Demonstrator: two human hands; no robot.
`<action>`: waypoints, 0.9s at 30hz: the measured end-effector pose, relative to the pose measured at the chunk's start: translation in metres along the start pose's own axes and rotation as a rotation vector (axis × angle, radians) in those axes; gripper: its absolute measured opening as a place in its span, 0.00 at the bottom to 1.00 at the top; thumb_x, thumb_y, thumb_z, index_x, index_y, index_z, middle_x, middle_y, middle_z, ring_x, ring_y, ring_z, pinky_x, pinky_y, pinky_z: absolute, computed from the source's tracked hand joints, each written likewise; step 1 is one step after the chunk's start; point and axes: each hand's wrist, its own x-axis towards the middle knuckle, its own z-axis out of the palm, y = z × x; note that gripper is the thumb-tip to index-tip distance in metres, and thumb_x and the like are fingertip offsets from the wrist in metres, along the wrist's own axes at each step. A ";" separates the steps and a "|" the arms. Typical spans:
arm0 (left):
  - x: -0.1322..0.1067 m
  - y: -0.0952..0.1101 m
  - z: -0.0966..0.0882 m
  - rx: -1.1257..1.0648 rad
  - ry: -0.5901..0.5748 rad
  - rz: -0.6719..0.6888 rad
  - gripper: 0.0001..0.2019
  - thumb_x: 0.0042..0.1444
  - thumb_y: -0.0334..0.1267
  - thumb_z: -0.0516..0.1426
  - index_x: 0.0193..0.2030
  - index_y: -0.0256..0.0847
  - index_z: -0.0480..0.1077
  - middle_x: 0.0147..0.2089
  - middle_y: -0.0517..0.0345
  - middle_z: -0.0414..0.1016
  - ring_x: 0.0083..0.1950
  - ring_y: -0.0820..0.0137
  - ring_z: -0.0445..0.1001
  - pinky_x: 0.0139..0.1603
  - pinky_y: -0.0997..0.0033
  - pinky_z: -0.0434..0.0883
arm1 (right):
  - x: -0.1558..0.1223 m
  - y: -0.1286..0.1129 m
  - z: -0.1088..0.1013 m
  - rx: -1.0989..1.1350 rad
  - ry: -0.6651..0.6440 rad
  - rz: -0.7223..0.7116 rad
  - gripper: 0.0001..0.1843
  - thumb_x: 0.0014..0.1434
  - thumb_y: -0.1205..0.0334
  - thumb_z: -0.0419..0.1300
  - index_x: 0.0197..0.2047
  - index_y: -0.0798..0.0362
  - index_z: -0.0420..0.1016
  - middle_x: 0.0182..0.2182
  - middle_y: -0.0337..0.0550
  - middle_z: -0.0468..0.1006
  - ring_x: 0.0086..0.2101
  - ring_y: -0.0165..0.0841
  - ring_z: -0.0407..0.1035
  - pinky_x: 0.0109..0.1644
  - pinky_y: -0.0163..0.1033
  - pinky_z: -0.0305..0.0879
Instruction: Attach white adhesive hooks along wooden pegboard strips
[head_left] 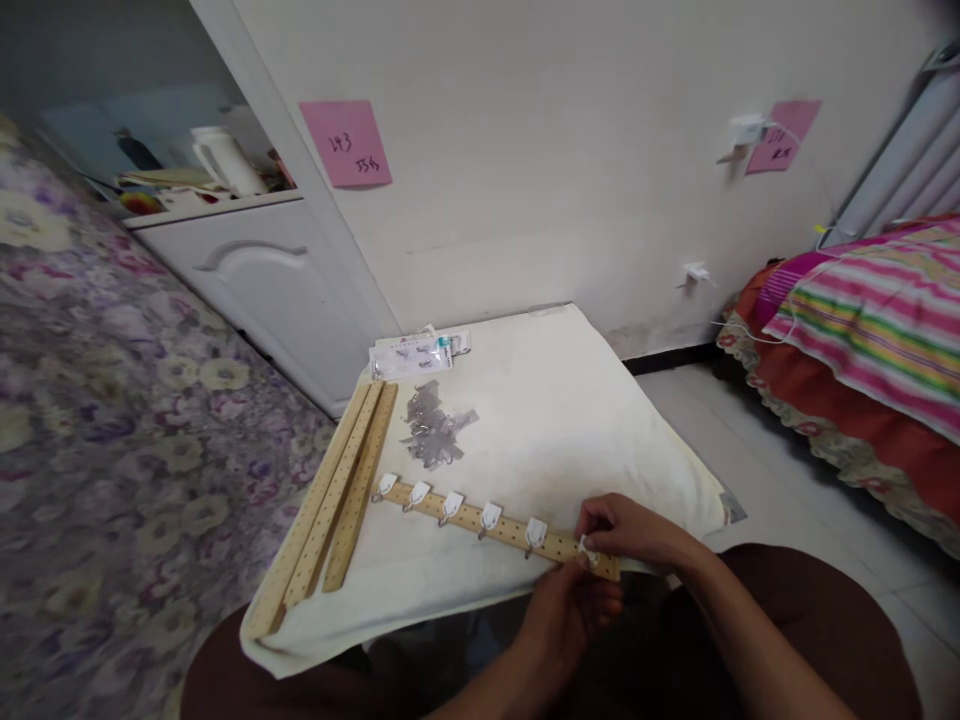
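A perforated wooden strip [510, 531] lies slantwise near the front edge of the cloth-covered table. Several white hooks [490, 516] with metal ends sit spaced along it. At the strip's right end, my right hand [634, 530] pinches another white hook [587, 551] from above, its fingers bent. My left hand [562, 610] is closed at the strip's near edge, thumb up by that same hook and the other fingers curled below. The fingertips partly cover this hook, so how it meets the strip is hard to make out.
More perforated wooden strips [361, 490] lie along the table's left side. A pile of grey hook pieces [433, 428] sits beside them, with packaged hooks [411, 355] behind. White cloth [555, 400] covers the table. A bed [862, 330] stands at right.
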 end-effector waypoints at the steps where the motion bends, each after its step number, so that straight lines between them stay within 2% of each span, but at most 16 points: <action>1: -0.001 0.000 0.001 0.006 0.007 0.000 0.14 0.59 0.41 0.52 0.35 0.30 0.71 0.28 0.49 0.77 0.26 0.71 0.74 0.32 0.73 0.65 | 0.000 0.000 0.000 -0.004 -0.004 -0.001 0.08 0.46 0.69 0.58 0.32 0.56 0.75 0.24 0.36 0.73 0.26 0.27 0.64 0.29 0.31 0.57; 11: 0.003 -0.005 -0.004 0.040 -0.018 0.050 0.13 0.56 0.43 0.57 0.35 0.32 0.71 0.27 0.52 0.77 0.26 0.72 0.73 0.32 0.73 0.64 | 0.002 0.002 0.002 -0.004 -0.001 0.025 0.08 0.45 0.70 0.57 0.30 0.56 0.75 0.23 0.35 0.72 0.25 0.26 0.63 0.28 0.30 0.56; 15: 0.003 -0.005 -0.006 0.025 -0.044 0.057 0.14 0.56 0.44 0.57 0.37 0.32 0.71 0.28 0.51 0.77 0.26 0.71 0.73 0.32 0.73 0.65 | 0.001 0.001 0.001 0.013 -0.017 0.003 0.09 0.46 0.69 0.58 0.33 0.56 0.75 0.24 0.35 0.72 0.26 0.27 0.64 0.29 0.30 0.57; 19: 0.002 -0.003 -0.006 0.001 -0.049 0.026 0.14 0.57 0.44 0.56 0.36 0.30 0.72 0.27 0.51 0.77 0.26 0.72 0.74 0.31 0.74 0.65 | -0.002 -0.004 -0.003 0.070 -0.024 0.008 0.11 0.50 0.64 0.58 0.38 0.56 0.75 0.27 0.37 0.73 0.27 0.27 0.64 0.30 0.31 0.59; 22: 0.001 -0.002 -0.008 -0.014 -0.066 0.012 0.15 0.58 0.43 0.55 0.34 0.29 0.72 0.28 0.50 0.78 0.26 0.72 0.74 0.31 0.74 0.65 | -0.006 -0.004 -0.009 0.160 0.010 0.060 0.12 0.53 0.59 0.58 0.40 0.55 0.72 0.28 0.37 0.74 0.23 0.25 0.63 0.26 0.30 0.58; 27: 0.000 -0.001 -0.013 -0.018 -0.118 -0.026 0.14 0.58 0.43 0.56 0.35 0.31 0.72 0.28 0.50 0.78 0.27 0.72 0.75 0.31 0.76 0.65 | -0.021 0.015 -0.013 0.222 0.147 0.133 0.16 0.55 0.49 0.57 0.31 0.55 0.66 0.26 0.38 0.76 0.19 0.23 0.61 0.22 0.30 0.54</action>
